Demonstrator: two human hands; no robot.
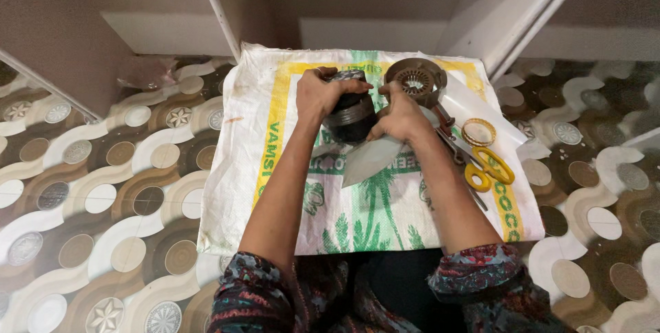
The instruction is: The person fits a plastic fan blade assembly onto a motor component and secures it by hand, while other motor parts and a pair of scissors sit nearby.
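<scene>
A dark cylindrical motor core [350, 114] stands on a white woven sack [289, 189] spread on the floor. My left hand [320, 92] grips its top from the left, fingers curled over the upper rim. My right hand [399, 114] presses against its right side and holds a grey sheet of insulating paper [371, 160] that hangs down toward me from the core. Both forearms reach forward from patterned sleeves at the bottom of the view.
A round brown motor end cover [416, 79] lies just beyond my right hand. Yellow-handled scissors [487, 168], pliers [450, 134] and a yellowish tape ring [478, 131] lie on the sack's right side. Patterned floor tiles surround the sack; white wall edges stand behind.
</scene>
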